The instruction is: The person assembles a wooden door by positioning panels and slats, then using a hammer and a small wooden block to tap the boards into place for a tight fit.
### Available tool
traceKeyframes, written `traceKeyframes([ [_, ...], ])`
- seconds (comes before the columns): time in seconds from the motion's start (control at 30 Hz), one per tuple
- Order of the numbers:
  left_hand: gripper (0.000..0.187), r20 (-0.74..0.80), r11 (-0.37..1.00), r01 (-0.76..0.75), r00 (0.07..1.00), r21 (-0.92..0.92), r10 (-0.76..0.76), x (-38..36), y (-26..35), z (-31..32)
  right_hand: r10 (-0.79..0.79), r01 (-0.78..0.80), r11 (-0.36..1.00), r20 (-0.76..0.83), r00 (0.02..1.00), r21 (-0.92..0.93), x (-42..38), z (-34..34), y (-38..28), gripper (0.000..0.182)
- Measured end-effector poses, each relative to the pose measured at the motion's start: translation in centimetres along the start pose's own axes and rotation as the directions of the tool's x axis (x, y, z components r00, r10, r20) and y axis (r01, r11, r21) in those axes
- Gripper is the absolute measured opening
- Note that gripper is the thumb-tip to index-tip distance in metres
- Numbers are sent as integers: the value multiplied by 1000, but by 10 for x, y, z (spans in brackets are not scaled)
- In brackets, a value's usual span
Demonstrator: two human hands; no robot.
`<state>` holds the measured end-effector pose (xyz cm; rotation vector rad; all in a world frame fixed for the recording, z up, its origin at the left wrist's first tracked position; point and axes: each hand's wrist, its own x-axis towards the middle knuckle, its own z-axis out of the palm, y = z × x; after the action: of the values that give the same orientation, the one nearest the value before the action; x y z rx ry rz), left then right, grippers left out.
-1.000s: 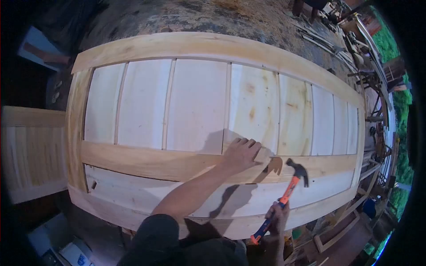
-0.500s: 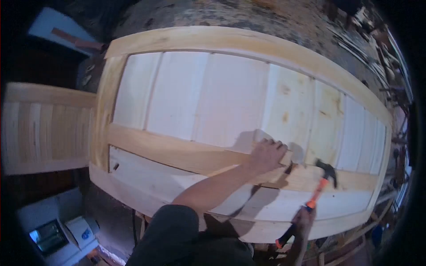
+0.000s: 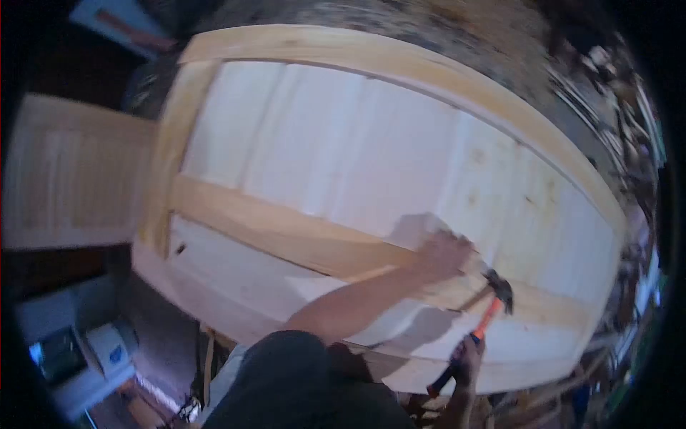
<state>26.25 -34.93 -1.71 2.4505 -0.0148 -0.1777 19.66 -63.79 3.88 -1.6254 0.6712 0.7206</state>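
A large pale wooden panel (image 3: 400, 150) with a frame and a middle rail (image 3: 286, 223) lies in front of me. Over that rail, right of centre, my left hand (image 3: 444, 256) is closed round something, perhaps a small wood block, too blurred to make out. My right hand (image 3: 468, 356) grips the dark and orange handle of a hammer (image 3: 489, 319) near the panel's lower edge. The hammer's dark head is just right of my left hand, over the rail; whether it touches anything cannot be told.
Another slatted wooden panel (image 3: 78, 175) stands at the left. A white box (image 3: 108, 347) is at the lower left. Thin sticks and scraps (image 3: 582, 107) lie at the upper right. Brown ground (image 3: 457, 39) shows beyond the large panel.
The hammer and my right hand have moved left, bringing the hammer head closer to my left hand. The view has tilted and shifted, and the image is more blurred.
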Motion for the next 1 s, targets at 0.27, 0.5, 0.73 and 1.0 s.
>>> traceKeyframes([
  [0.27, 69, -49, 995, 60, 997, 84, -56, -2, 11, -16, -131, 130, 979, 0, 991, -160, -49, -19, 38, 28],
  [0.5, 66, -260, 999, 41, 965, 14, -35, 36, 61, 11, -137, 130, 985, -57, 989, -116, -70, -116, 102, 31],
  [0.73, 65, -54, 1000, -14, 998, -7, 13, 126, 176, 78, -230, 259, 963, -268, 935, 74, 19, -224, 19, 36],
  [1.0, 65, -104, 999, -21, 994, 47, 26, 116, 164, 84, -339, 340, 937, -29, 940, 75, 58, -185, -83, 25],
])
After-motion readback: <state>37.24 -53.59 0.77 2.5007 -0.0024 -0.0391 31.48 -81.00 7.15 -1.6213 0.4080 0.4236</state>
